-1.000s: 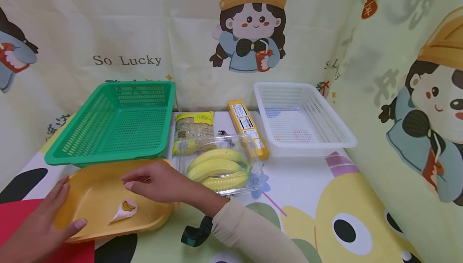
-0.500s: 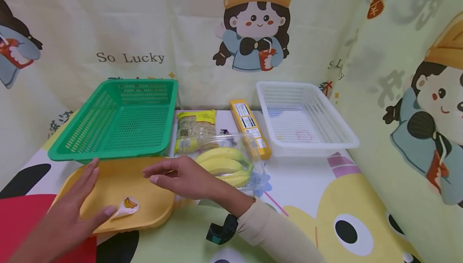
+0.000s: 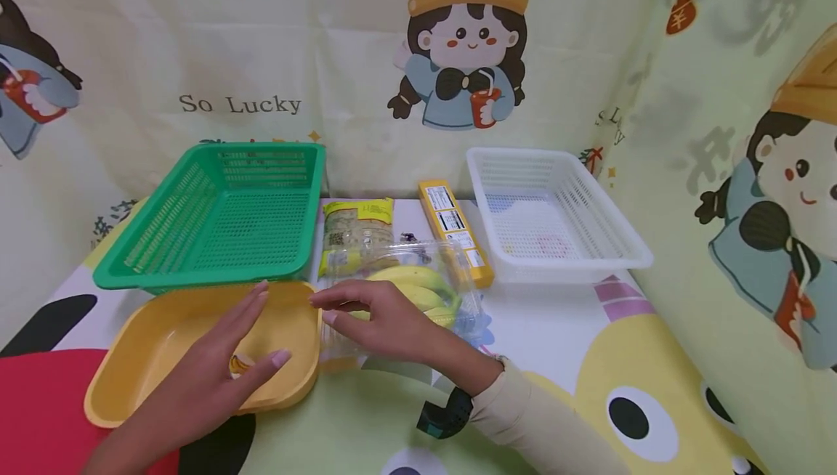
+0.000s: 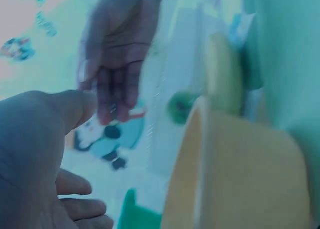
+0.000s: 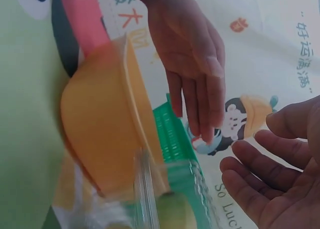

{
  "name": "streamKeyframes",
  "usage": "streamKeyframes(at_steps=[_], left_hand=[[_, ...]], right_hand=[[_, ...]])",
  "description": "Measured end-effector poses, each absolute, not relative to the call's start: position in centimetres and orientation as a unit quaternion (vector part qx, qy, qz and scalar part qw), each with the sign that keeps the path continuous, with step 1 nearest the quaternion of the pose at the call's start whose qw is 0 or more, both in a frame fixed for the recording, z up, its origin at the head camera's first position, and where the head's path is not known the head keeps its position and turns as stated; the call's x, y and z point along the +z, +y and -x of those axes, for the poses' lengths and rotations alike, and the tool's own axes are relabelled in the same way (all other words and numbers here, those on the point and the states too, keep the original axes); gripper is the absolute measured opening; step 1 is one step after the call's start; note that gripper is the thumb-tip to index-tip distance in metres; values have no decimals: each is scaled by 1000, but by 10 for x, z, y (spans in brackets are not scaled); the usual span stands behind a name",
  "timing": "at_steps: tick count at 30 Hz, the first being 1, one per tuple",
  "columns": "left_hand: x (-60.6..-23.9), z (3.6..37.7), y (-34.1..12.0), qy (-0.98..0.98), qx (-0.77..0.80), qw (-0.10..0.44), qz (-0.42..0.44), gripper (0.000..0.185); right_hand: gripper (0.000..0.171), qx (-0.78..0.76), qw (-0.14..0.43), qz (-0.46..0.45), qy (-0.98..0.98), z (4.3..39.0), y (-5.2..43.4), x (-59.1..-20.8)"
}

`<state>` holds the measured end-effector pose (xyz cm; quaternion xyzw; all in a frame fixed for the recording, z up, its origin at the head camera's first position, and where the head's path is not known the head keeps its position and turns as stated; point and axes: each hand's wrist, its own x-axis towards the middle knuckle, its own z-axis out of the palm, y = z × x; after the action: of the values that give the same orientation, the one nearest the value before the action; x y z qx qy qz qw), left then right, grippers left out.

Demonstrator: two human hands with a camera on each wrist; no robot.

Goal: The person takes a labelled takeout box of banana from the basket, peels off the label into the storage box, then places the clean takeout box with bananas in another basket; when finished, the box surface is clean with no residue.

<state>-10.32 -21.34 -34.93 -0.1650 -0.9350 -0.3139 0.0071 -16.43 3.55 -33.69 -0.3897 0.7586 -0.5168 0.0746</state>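
My left hand (image 3: pixel 196 380) is over the yellow plastic basin (image 3: pixel 120 359), with its fingers extended and nothing in its grasp. Partly behind it, a small white sticker with a banana picture (image 3: pixel 240 364) lies in the basin. My right hand (image 3: pixel 392 319) is above the left side of a clear plastic clamshell box (image 3: pixel 467 308) that holds yellow bananas (image 3: pixel 418 277). Its fingers are loosely bent around no object. In the right wrist view, the lower right shows the right hand's relaxed fingers (image 5: pixel 265 164), apart from the box edge.
A green mesh basket (image 3: pixel 255 228) stands behind the basin. Between it and a white mesh basket (image 3: pixel 562 264) lie a yellow-and-clear food packet (image 3: pixel 360 224) and an orange-yellow box with white labels (image 3: pixel 455 232). A printed curtain (image 3: pixel 340 39) backs the table.
The left hand has left the basin's left rim and moved right across the basin. The right hand has moved right, from above the basin to above the clamshell box.
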Motion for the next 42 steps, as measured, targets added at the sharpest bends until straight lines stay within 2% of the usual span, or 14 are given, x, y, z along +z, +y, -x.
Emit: streamKeyframes(at_steps=[7,19,26,32,42], left_hand=[[-350,112,-187,-919,-350,-1,179,89],[-354,120,-171,-916,-363,0,171,101],[-358,126,-167,-912,-370,-5,179,101],[-363,132,-161,-910,-372,-18,184,108],[-368,142,-152,-901,-392,-29,183,125]], right_hand=[[29,-520,51,382,762,164,67,-337],[39,-475,-78,347,805,165,118,-340],[45,-495,-75,300,812,168,147,-345],[59,-462,-72,261,845,167,168,-354],[87,-424,-12,240,873,168,192,-367]])
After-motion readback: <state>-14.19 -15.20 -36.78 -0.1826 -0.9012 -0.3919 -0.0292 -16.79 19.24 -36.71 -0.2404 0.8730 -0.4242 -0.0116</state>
